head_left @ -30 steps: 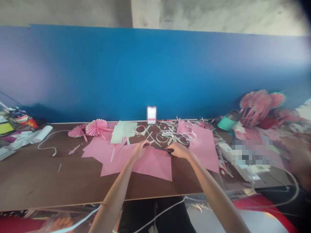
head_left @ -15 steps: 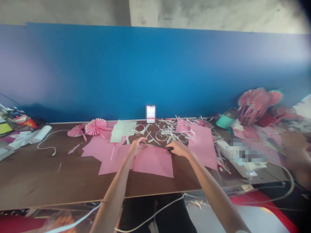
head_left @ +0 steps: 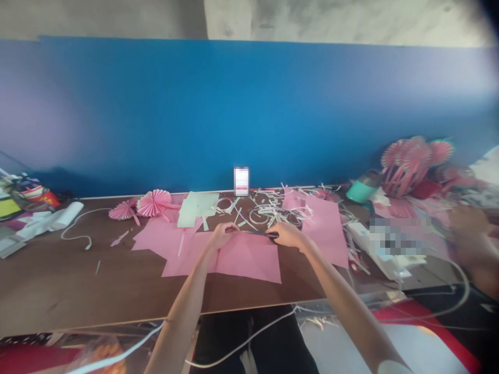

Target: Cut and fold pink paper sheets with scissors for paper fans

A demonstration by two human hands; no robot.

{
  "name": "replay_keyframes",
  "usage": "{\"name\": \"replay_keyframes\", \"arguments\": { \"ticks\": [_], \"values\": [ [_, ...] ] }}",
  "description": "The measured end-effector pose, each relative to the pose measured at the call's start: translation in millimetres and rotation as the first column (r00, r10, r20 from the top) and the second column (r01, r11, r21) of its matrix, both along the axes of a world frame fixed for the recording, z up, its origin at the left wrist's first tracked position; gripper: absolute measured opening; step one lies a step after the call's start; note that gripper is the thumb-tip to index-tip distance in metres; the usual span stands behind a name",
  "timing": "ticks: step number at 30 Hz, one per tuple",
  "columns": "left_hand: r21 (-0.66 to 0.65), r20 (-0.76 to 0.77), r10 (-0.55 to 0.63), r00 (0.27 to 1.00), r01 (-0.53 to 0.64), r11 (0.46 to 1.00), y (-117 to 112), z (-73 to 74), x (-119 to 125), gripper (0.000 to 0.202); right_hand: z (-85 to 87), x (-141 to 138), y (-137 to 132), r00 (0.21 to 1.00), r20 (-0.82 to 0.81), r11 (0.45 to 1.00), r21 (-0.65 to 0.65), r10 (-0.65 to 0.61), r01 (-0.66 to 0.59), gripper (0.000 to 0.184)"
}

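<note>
A pink paper sheet (head_left: 245, 259) lies on the brown table (head_left: 78, 280) in front of me. My left hand (head_left: 223, 235) pinches the sheet's far edge, fingers closed on it. A little to the right, my right hand (head_left: 286, 235) is closed on a thin dark tool (head_left: 260, 234) that lies along that same far edge, between the two hands. I cannot make out what the tool is.
More pink sheets (head_left: 325, 228), a pale green sheet (head_left: 197, 208), pink paper fans (head_left: 154, 202) and white paper strips (head_left: 273, 210) litter the table's back. A blue board (head_left: 249, 114) stands behind. Another person's hand (head_left: 473, 239) works at right, near more fans (head_left: 415, 156).
Both hands stay on the sheet's far edge and shift slightly. The view has drifted a little; the person's hand at right has moved.
</note>
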State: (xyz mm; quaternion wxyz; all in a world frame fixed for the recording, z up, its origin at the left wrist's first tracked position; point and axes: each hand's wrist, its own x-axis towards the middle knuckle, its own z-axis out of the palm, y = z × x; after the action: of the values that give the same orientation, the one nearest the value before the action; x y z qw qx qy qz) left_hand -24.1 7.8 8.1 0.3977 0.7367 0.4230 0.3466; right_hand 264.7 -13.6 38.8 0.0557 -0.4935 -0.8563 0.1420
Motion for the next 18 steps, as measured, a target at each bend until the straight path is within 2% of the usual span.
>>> {"name": "replay_keyframes", "arguments": {
  "ticks": [18],
  "values": [
    [-0.053,0.033,-0.011,0.999,0.013,0.999,-0.8,1.0,1.7,0.024,-9.9,-4.4,2.9,0.997,-0.075,1.000,-0.009,-0.001,0.000,0.042]
  ]
}}
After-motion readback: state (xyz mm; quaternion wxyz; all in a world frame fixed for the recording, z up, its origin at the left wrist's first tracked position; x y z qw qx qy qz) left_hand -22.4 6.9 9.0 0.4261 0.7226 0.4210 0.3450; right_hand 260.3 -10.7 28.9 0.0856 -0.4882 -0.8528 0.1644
